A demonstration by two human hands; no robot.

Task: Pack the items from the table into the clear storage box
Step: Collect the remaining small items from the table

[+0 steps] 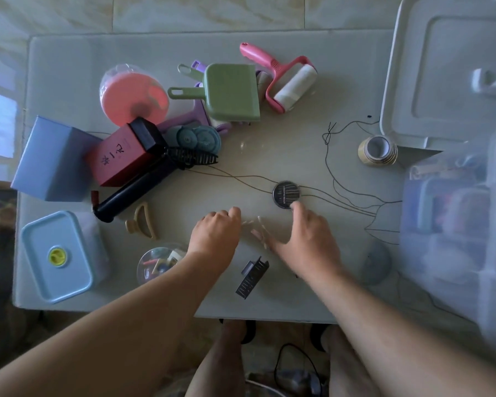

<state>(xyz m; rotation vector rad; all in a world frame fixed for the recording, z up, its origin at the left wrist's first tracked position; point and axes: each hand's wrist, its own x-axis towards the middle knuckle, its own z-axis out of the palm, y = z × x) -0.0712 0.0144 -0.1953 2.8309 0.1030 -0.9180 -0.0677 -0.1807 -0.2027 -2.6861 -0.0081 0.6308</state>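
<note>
Both forearms reach in from the near edge, and between the hands lies a small scatter of pale clips (pixel 259 231), blurred enough that they might equally be short sticks. These look to be the step in hand. Just to their left, the left hand (pixel 216 231) rests knuckles-up with its fingers curled under; whether it already holds any of the pieces cannot be told from this angle. On the other side, the right hand (pixel 307 234) is spread and relaxed, grasping nothing, its forefinger reaching up to the rim of the round black needle case (pixel 284 194). Gathering goes best if the two hands sweep the pieces together into one heap, then lift them in a cupped palm rather than pinching them singly. Dark thread (pixel 335 179) runs under and past the needle case toward the clear storage box (pixel 455 224) at the right edge of the table (pixel 269 144), so any lift there should be slow, lest the thread drag the case along. A black comb-like piece (pixel 252 276) lies just nearer than the clips, a beige claw clip (pixel 142 222) off to the left, a tape roll (pixel 378 151) beside the box lid (pixel 453 73), and the bulkier things crowd the far left.
</note>
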